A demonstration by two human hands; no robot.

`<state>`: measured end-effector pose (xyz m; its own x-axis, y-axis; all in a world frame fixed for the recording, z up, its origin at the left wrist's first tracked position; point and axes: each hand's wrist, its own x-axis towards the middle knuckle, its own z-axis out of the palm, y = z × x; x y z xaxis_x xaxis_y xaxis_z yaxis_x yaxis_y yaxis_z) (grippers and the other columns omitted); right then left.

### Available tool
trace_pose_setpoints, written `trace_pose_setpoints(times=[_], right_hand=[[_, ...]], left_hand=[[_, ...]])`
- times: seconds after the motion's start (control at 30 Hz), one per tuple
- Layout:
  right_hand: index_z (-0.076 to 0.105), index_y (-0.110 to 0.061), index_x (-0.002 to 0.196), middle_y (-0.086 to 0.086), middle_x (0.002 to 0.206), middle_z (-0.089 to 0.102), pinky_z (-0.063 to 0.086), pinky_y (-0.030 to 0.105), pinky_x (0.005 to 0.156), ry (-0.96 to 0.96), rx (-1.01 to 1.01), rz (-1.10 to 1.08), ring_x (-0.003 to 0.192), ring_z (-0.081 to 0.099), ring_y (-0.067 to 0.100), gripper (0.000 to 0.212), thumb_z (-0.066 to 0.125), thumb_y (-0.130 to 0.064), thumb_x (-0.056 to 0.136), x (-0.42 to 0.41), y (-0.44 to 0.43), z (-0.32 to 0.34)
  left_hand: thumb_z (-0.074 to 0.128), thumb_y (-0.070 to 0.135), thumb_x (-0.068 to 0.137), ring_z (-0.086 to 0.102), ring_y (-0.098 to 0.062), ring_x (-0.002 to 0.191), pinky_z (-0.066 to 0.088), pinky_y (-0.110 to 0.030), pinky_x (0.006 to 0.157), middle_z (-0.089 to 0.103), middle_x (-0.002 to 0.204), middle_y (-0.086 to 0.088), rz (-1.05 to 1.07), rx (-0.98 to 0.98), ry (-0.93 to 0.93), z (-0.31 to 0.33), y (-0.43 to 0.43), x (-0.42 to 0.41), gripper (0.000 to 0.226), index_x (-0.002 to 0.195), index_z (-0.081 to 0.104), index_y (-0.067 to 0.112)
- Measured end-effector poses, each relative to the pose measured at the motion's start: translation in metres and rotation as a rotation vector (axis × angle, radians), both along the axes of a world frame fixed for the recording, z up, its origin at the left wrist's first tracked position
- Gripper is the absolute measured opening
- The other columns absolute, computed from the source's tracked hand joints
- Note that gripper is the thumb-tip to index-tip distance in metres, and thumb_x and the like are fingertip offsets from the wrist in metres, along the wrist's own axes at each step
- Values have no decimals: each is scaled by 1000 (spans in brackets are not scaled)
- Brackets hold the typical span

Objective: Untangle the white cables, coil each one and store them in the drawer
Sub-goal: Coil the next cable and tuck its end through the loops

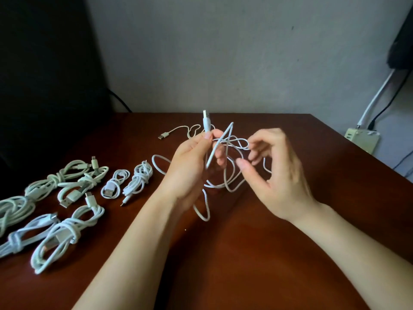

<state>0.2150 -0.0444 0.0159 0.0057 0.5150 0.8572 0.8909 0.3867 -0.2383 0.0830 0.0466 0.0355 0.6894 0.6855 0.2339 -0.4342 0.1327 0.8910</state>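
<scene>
My left hand (192, 166) grips a white cable just below its USB plug (206, 119), which points upward, and a folded loop of the same cable stands beside it. My right hand (274, 168) hovers just right of it with fingers loosely curled near the strands, holding nothing that I can make out. Below and behind both hands lies a loose tangle of white cable (230, 175) on the brown table (245, 253). Another plug end (164, 135) trails out to the far left of the tangle. Several coiled white cables (67, 233) lie in rows at the left.
A dark panel stands at the back left. Beyond the table's right edge sit a pale power strip (362, 139) and wall cords. No drawer is in view.
</scene>
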Motion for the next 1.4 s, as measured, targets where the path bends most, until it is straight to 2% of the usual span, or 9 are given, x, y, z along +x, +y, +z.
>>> trace_pose_setpoints(times=[0.23,0.4,0.5,0.63,0.8,1.0,1.1,1.2,1.4], right_hand=[[38,-36,130,-15,119,57,42,11,87,318,-218,41,105,56,-3,36,36,-39,95,6,6,3],[51,-32,117,-23,84,62,41,9,75,371,-249,119,78,57,-1,25,36,-36,98,2,6,0],[57,-32,103,-6,86,65,46,13,67,439,-213,135,74,61,17,16,43,-27,97,0,4,4],[61,-34,87,0,72,61,43,21,59,400,-177,85,61,55,15,15,49,-32,95,2,2,8],[71,-20,83,-17,53,51,35,5,58,142,-135,-45,57,53,-5,15,59,-20,93,10,-3,14],[73,-9,85,-6,63,56,36,11,59,-116,0,-181,63,49,8,22,56,-21,92,10,-6,17],[73,-9,90,-12,64,54,40,9,62,-75,38,-176,67,55,3,17,58,-18,92,6,-6,16],[68,-10,104,-13,62,57,40,7,65,42,-23,-139,64,56,-4,22,52,-23,95,5,-4,14],[55,-31,119,-21,95,58,39,7,80,158,-281,-48,93,58,-3,32,36,-41,95,14,-1,7]], left_hand=[[39,17,93,26,-4,38,32,-21,48,24,48,8,-362,-131,42,1,0,-6,22,89,60,9],[43,18,87,19,-4,39,14,-22,45,24,52,4,-448,6,196,1,-3,-6,23,92,62,7],[36,41,90,17,-6,39,13,-23,44,24,56,2,-460,46,295,0,-2,-4,43,97,64,9],[28,62,84,18,-10,44,16,-25,47,30,58,2,-529,112,358,1,-2,-5,66,98,66,11],[41,64,86,43,-10,49,36,-23,51,54,64,4,-333,260,470,-4,-4,1,62,95,67,8],[33,55,88,63,-14,77,49,-26,71,70,94,1,-289,368,439,-6,-6,-4,43,93,67,29],[30,48,100,46,-12,55,33,-21,51,62,77,-5,-273,416,386,-5,-10,-2,44,88,65,23],[28,42,102,22,-10,51,17,-23,47,35,60,1,-251,377,364,-5,-9,1,42,82,55,17],[27,43,100,17,-6,41,12,-19,42,33,53,5,-179,109,184,-1,-3,1,39,76,44,17]])
